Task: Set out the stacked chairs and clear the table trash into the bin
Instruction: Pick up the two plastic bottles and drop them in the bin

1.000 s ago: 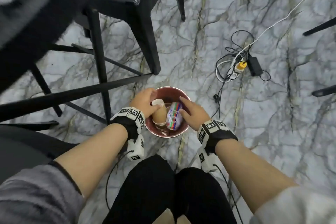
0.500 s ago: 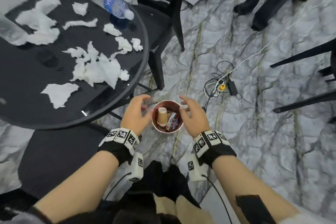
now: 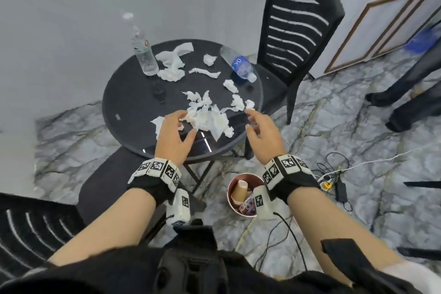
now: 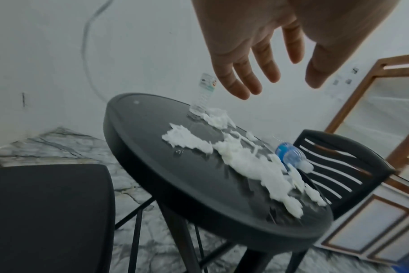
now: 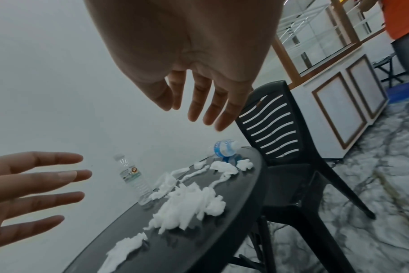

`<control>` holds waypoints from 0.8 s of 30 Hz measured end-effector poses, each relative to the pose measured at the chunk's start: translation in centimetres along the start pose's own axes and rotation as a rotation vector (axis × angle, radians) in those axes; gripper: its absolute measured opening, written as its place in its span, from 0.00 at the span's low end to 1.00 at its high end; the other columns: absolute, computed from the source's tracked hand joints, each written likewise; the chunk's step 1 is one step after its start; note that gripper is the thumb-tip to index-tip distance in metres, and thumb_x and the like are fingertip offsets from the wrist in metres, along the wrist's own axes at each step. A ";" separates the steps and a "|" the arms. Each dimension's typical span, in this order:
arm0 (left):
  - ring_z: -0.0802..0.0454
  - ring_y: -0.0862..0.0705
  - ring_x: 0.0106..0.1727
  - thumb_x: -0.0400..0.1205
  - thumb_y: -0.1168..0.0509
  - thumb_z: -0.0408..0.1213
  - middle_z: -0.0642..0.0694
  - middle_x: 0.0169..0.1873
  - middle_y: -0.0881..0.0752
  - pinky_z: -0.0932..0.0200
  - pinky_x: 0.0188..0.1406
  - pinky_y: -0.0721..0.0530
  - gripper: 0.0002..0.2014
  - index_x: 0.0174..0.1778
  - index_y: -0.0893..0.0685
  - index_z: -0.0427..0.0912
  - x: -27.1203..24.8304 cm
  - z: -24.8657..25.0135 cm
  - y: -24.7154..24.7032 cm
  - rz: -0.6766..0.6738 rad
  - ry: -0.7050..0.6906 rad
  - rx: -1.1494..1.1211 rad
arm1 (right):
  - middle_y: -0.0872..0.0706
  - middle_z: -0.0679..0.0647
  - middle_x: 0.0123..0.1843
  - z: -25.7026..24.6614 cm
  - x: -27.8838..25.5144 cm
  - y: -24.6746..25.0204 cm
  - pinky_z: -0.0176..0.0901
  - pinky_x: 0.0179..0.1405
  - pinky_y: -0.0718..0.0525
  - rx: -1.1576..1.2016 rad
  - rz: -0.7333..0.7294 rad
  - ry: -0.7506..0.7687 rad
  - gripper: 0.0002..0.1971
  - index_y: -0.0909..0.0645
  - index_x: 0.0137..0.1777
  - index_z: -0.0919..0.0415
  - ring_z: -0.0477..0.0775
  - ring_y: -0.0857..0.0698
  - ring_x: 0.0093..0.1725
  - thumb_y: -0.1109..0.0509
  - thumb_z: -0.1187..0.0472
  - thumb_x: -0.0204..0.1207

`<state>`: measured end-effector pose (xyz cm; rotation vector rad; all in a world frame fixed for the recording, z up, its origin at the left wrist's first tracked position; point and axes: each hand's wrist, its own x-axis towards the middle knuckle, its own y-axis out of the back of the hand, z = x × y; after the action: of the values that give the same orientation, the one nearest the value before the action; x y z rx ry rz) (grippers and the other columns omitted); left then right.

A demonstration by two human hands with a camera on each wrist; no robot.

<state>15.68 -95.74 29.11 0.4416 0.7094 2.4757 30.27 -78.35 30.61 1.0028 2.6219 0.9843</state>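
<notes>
Off to your right, a tangle of black and white cables (image 3: 333,170) lies on the grey marble-veined floor (image 3: 358,141), with a small black power adapter (image 3: 340,191) and a yellow plug piece (image 3: 326,184) among them. Beyond that you have a white cabinet with brown wood-trimmed panels (image 3: 372,31) against the plain pale wall (image 3: 95,2). At your far right stands another person's pair of legs in dark trousers (image 3: 410,88).

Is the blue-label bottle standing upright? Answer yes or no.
No, the blue-label bottle lies on its side on the table near the chair.
</notes>
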 end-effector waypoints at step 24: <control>0.55 0.36 0.78 0.71 0.25 0.31 0.47 0.79 0.38 0.62 0.74 0.37 0.51 0.81 0.52 0.54 30.9 -13.3 3.4 0.295 0.286 -0.239 | 0.47 0.57 0.85 3.7 30.7 -9.9 0.67 0.76 0.39 -0.663 -0.046 -0.333 0.34 0.44 0.80 0.41 0.71 0.41 0.79 0.32 0.46 0.76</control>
<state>-16.46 -85.99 25.28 0.1078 0.4712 2.8962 2.91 -62.14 23.79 0.8335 1.8387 1.3951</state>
